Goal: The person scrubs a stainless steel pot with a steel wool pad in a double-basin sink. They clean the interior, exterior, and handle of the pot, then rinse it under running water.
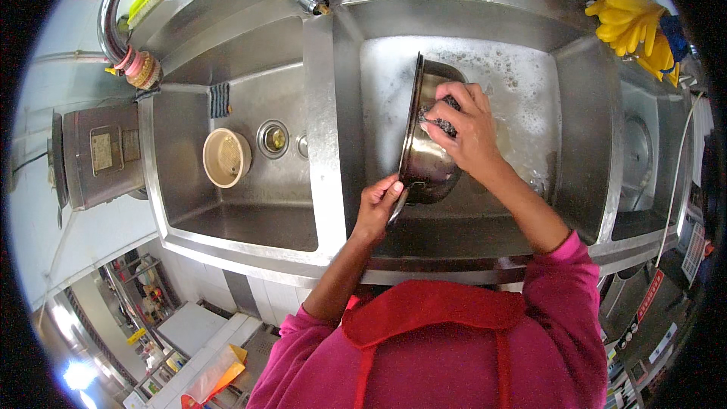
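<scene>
A stainless steel pot [434,162] is tipped on its side over the soapy middle sink basin [582,125], its rim facing left. My left hand [379,204] grips the pot near its lower rim and loop handle [399,207]. Pressed against the pot's outer wall is a dark scouring pad [446,125], pinched in the fingers of my right hand [468,125]. White suds [392,68] cover much of the water below. The inside of the pot is hidden from this angle.
In the left basin stand a beige strainer bowl [227,158] and a drain [273,139]; a striped cloth [220,100] hangs on its wall. A faucet [306,0] juts over the back edge. Yellow rubber gloves [627,20] hang at the back right. A metal box [102,159] sits left.
</scene>
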### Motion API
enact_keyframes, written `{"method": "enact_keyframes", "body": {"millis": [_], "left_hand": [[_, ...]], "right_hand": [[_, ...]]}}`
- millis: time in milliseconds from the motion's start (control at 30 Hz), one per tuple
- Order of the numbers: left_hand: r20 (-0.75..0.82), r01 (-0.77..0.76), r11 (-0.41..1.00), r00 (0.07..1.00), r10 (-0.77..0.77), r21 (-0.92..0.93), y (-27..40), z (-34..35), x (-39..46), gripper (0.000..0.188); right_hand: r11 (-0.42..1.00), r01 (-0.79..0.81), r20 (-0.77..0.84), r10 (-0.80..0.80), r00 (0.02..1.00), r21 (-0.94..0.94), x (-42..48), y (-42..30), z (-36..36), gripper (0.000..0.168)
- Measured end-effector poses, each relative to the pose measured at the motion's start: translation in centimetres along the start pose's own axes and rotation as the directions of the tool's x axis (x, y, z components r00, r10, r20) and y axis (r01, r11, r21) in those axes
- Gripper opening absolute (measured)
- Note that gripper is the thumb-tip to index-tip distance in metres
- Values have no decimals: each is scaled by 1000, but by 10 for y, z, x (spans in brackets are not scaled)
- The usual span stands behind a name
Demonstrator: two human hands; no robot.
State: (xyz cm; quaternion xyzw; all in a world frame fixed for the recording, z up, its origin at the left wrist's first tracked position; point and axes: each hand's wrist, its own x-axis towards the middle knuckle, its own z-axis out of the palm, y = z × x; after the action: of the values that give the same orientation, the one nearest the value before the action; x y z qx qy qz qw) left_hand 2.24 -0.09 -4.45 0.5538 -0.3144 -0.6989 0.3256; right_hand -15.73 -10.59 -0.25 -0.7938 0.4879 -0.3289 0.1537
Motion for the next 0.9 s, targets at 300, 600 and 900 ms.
{"method": "enact_keyframes", "body": {"millis": [300,600,900], "left_hand": [[-70,-102,993,992,105,55,-11,-11,4,28],[-26,-110,990,994,108,-91,1,-10,4,25],[-89,-113,975,991,98,-190,9,-3,3,21]], "right_hand": [[992,126,125,-128,984,24,-5,-20,10,16],[973,232,160,-228,960,-9,-8,-26,18,14],[946,318,220,-325,920,68,-11,-35,25,17]]}}
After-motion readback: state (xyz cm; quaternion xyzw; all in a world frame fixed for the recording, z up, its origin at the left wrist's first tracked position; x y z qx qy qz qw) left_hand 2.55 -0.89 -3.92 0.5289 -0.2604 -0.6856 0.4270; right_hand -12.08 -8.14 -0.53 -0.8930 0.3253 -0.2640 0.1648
